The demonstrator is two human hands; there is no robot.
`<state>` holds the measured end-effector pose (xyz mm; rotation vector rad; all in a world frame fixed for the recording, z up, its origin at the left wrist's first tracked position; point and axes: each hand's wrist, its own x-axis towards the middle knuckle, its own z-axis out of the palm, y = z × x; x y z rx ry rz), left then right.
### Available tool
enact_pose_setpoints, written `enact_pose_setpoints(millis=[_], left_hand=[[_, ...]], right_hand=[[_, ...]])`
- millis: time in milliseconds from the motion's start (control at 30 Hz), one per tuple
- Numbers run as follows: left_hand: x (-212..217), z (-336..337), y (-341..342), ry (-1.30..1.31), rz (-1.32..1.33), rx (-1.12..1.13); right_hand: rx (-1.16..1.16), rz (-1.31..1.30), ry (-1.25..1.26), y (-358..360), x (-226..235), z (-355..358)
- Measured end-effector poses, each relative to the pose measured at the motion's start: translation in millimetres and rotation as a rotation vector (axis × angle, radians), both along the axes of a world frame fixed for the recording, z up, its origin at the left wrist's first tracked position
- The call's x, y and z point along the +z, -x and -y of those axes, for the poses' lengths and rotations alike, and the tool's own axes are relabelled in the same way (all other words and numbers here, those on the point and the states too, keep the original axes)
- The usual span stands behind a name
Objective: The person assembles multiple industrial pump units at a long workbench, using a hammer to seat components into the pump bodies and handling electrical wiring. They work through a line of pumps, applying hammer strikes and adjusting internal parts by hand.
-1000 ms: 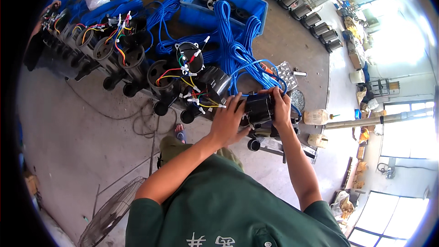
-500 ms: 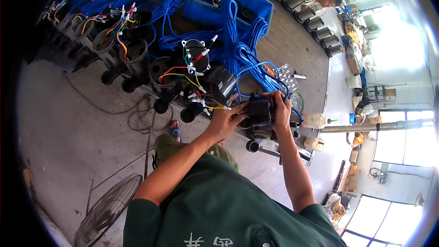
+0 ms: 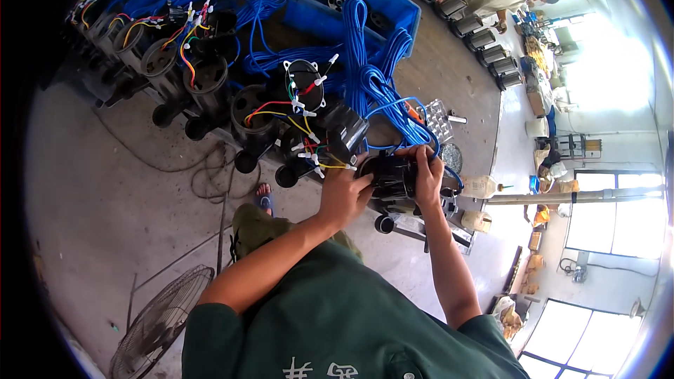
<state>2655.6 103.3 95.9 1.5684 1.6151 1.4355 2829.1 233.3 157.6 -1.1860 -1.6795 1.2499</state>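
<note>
Looking down, we see a brown worktop [image 3: 456,77] stretching across the upper middle of the frame. Along its near edge, from the upper left toward the centre, runs a row of dark cylindrical housings [image 3: 165,91], coloured wires rising from several. At the upper centre we have a blue bin [image 3: 312,21] with round dark parts inside, and just below it lies looped blue cable [image 3: 358,70]. Near the centre of the frame is a black housing [image 3: 393,177] (glossy, catching the light): our right hand [image 3: 428,177] grasps its right end, while our left hand [image 3: 345,196] touches its left end, fingertips partly hidden, so we cannot tell whether it grips. Smallest are the white wire connectors [image 3: 349,167], just beside our left hand.
</note>
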Motion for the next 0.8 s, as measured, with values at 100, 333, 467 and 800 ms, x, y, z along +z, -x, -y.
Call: enact_pose_setpoints(millis=[100, 333, 467, 800], left_hand=[[-5, 3, 2, 0.012, 0.348, 0.005], [-21, 16, 13, 0.374, 0.832, -0.160], [-16, 9, 14, 0.282, 0.924, -0.215], [19, -46, -1, 0.280, 0.740, -0.415]], right_hand=[[0.002, 0.086, -0.082, 12, 10, 3], [0.052, 0.325, -0.232, 27, 26, 16], [0.059, 0.455, -0.294, 38, 31, 19], [0.114, 0.317, -0.476, 26, 37, 15]])
